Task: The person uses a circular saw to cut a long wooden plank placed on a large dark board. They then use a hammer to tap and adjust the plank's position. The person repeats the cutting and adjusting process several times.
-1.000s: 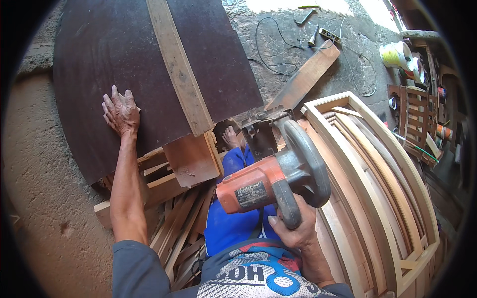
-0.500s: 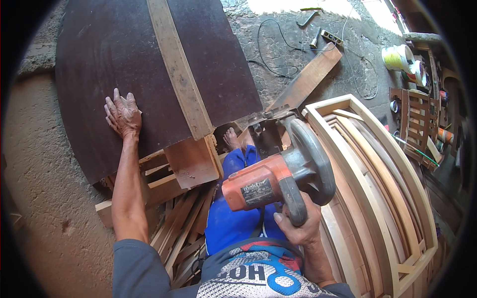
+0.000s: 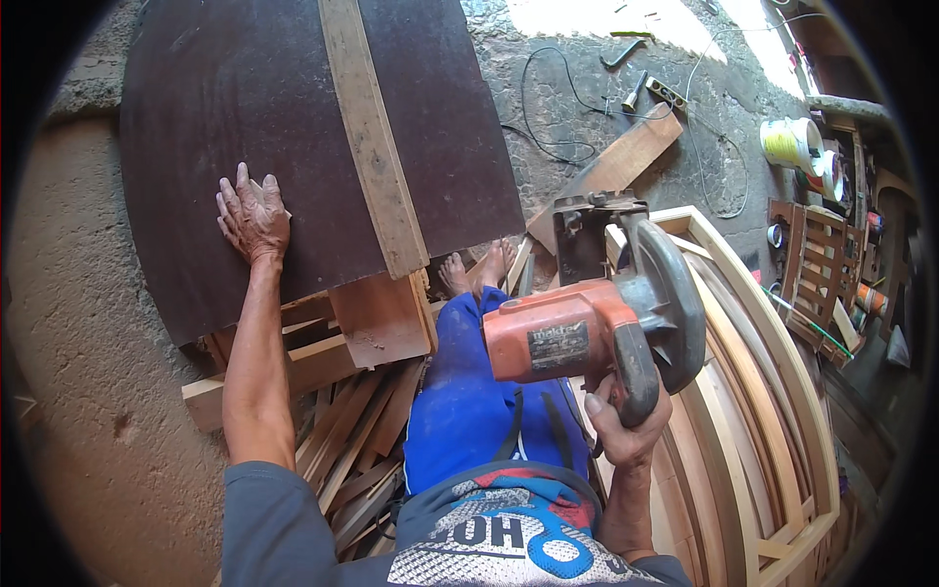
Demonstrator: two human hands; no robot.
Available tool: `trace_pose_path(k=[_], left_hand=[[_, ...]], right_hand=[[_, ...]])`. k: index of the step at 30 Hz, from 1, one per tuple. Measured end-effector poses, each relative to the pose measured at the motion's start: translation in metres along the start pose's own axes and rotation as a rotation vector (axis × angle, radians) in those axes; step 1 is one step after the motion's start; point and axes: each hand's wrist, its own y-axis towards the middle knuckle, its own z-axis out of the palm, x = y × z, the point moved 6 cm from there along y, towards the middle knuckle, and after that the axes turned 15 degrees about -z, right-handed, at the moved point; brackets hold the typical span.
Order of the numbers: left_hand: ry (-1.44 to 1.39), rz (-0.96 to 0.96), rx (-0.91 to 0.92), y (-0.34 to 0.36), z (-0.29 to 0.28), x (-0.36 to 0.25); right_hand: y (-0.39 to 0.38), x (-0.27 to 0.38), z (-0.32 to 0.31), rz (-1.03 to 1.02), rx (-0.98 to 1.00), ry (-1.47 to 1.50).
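My left hand (image 3: 252,217) lies with fingers outstretched on a dark brown board (image 3: 225,98), over a small pale piece that it mostly hides. A pale wooden strip (image 3: 372,161) runs lengthwise on the board, right of that hand. My right hand (image 3: 631,421) is closed on the rear handle of an orange and grey power saw (image 3: 553,328), which I hold in the air right of the board, over my right leg. Its dark metal base plate points away from me. Below the board's near edge are a reddish wooden piece (image 3: 377,323) and a beam (image 3: 264,383).
Curved wooden frames (image 3: 782,411) are stacked at my right. Loose offcuts (image 3: 342,440) lie by my legs. On the concrete floor are a plank (image 3: 626,157), cables, a power strip (image 3: 665,95) and hand tools. Buckets (image 3: 787,142) and a slatted wooden piece (image 3: 812,264) stand farther right.
The saw in my right hand has moved to the right and upward, uncovering more of my feet. My left hand stays on the board, slightly farther right in the picture.
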Motion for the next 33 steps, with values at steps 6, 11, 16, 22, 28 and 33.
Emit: trace_pose_path(k=[6, 11, 16, 22, 28, 33], left_hand=[[0.006, -0.005, 0.013, -0.001, -0.002, 0.000], [-0.017, -0.017, 0.044, -0.002, -0.004, -0.003], [-0.032, -0.025, 0.052, -0.003, -0.006, -0.002], [-0.035, -0.031, 0.055, -0.004, -0.006, -0.003], [-0.020, -0.029, 0.050, -0.003, -0.007, -0.004], [-0.027, -0.033, 0.051, -0.004, -0.008, -0.002]], right_hand=[[0.013, -0.004, -0.009, 0.034, -0.040, -0.010], [0.019, -0.007, -0.014, 0.036, -0.013, 0.001], [0.032, 0.002, -0.015, 0.031, 0.012, -0.009], [0.037, 0.006, -0.018, 0.016, 0.011, -0.020], [0.043, 0.008, -0.019, 0.028, 0.025, -0.007], [0.050, 0.014, -0.018, 0.058, 0.052, 0.010]])
